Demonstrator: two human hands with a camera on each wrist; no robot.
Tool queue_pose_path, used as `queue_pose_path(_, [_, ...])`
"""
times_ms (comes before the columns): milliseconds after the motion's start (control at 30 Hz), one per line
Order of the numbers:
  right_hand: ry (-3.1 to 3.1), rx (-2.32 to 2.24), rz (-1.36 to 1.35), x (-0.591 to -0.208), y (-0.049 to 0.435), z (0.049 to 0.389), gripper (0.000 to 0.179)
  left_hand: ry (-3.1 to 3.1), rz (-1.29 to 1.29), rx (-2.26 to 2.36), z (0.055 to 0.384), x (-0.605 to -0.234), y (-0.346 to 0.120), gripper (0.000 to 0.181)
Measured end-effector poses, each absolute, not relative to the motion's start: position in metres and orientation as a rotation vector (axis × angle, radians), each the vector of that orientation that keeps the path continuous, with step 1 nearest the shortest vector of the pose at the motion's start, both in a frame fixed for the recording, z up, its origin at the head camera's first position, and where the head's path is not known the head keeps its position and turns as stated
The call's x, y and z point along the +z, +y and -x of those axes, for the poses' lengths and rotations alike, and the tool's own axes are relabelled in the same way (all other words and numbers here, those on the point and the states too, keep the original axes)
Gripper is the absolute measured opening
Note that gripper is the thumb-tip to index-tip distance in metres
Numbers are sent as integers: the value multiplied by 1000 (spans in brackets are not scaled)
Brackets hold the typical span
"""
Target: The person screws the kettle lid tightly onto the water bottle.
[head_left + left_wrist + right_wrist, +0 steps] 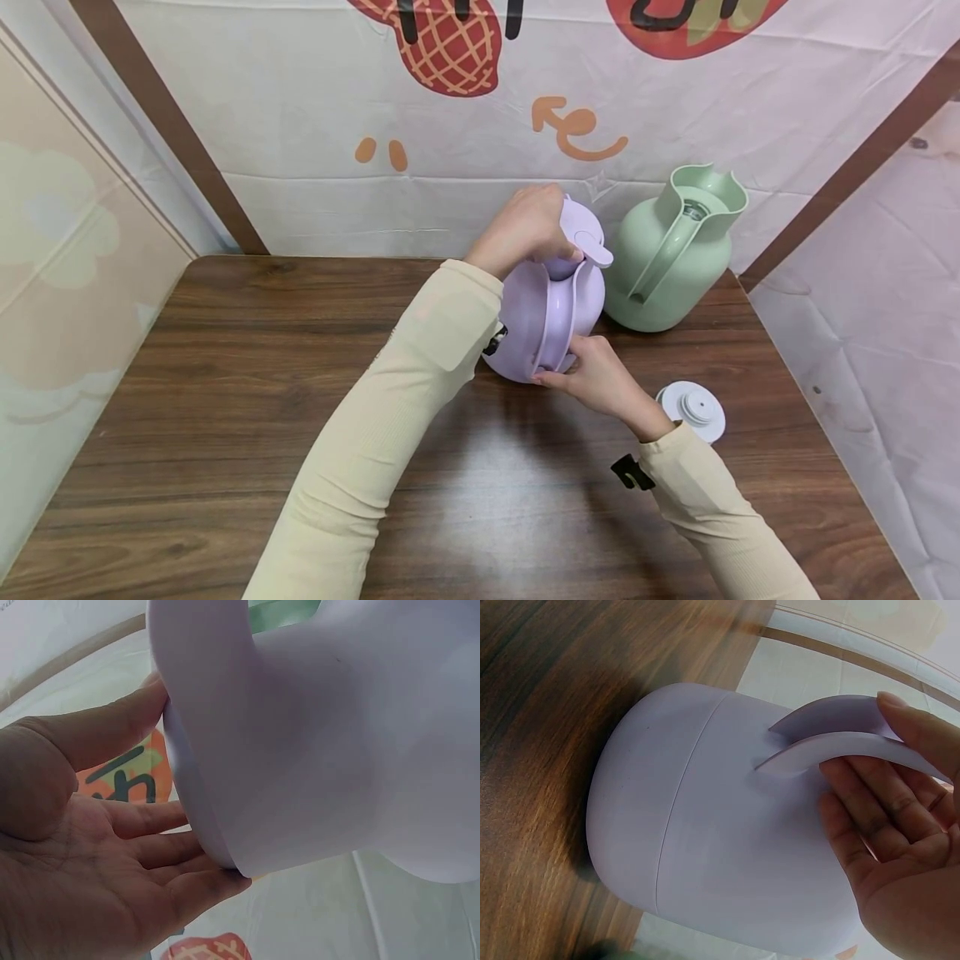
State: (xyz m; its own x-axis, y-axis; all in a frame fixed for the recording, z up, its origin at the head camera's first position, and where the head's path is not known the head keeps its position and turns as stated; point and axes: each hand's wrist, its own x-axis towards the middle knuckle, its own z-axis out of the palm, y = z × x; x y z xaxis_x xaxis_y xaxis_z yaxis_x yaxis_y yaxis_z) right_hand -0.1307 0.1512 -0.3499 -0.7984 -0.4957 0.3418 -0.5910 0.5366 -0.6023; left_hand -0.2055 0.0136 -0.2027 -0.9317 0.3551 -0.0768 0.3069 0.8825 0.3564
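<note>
A lavender thermos jug [516, 312] stands upright on the table, its handle [558, 312] turned toward me. At its top, my left hand [525, 223] holds the lavender lid [579, 218], which sits in the jug's mouth. In the left wrist view, the thumb and fingertips [217, 881] spread around the lid's edge. Low on the handle, my right hand [600, 375] grips it. The right wrist view shows the thumb on one side of the handle [840, 750] and the fingers beneath it.
Close on the jug's right is a mint-green thermos jug [693, 279] with an uncovered mouth. A white round stopper [701, 408] lies on the wooden table [247, 400], beside my right wrist. A printed curtain [300, 200] hangs behind the table.
</note>
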Motion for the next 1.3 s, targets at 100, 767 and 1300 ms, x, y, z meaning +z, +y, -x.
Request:
queue_pose_path(100, [-2636,1115,-939,-350,152,131,24,2897,-493,524,205,-202,14,47])
queue_pose_path(767, [-2646,1108,-939,-349,152,131,25,2834,-424,501,208,-194,15,48])
queue_pose_path(1300, [-2652,1104,-931,-351,152,130,26,2810,-430,443,208,-193,14,52])
